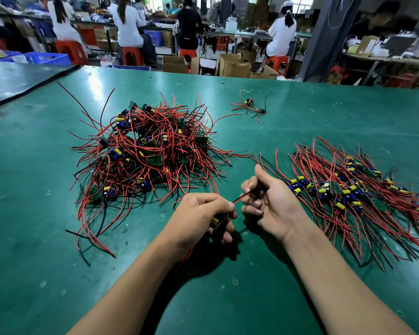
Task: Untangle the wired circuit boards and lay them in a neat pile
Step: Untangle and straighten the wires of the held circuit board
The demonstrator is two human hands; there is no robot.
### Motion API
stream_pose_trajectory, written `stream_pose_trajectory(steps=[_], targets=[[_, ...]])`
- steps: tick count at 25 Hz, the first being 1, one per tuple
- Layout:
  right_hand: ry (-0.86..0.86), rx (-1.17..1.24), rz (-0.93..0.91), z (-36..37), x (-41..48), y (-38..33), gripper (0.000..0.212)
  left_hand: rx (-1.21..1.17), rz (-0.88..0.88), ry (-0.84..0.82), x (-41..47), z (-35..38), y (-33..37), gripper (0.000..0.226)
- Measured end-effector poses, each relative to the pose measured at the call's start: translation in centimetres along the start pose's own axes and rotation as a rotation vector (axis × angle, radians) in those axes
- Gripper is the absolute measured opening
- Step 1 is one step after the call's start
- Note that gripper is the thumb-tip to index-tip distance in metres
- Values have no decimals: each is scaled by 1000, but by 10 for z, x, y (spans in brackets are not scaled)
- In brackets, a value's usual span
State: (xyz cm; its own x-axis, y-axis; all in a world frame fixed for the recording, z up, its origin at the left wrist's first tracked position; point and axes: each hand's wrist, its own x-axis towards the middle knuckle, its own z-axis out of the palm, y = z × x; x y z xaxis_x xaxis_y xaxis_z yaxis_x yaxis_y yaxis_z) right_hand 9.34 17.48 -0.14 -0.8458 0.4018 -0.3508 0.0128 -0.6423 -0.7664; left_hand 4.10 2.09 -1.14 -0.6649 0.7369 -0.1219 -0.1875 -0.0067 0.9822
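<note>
As left fingers grip a board, right fingers pinch wire.

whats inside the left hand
The left hand grips a circuit board; only a yellow component and a dark edge show between the fingers. Its red and black wires run to the right hand. The rest is covered.

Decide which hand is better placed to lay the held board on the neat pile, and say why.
Probably the right hand: it pinches the board's wires and lies beside the neat pile. The left hand holds the board farther away.
</note>
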Motion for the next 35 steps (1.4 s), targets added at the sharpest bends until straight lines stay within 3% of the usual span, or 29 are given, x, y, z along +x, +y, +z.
stream_pose_trajectory(steps=[3, 7, 10, 13, 20, 26, 35], targets=[[-38, -12, 62, -2, -1, -2, 51, 30, 12, 22, 0, 1, -2, 22], [-71, -212, -92, 5, -5, 10, 37, -53, 38, 94, 2, 3, -4, 25], [-217, -367, -95, 13, -10, 26, 26, -109, 62, 129, 4, 4, -5, 27], [-220, -394, -111, 15, -11, 30, 19, -112, 71, 132, 4, 2, -5, 28], [-243, -489, -53, 12, -10, 28, 38, -85, 38, 3, 2, -1, -5, 22], [-176, -560, -24, 10, -5, 21, 47, -65, 6, -100, 1, -4, -4, 20], [24, -473, -212, -9, 12, 8, 43, -23, -18, -135, -4, -4, 0, 20]])
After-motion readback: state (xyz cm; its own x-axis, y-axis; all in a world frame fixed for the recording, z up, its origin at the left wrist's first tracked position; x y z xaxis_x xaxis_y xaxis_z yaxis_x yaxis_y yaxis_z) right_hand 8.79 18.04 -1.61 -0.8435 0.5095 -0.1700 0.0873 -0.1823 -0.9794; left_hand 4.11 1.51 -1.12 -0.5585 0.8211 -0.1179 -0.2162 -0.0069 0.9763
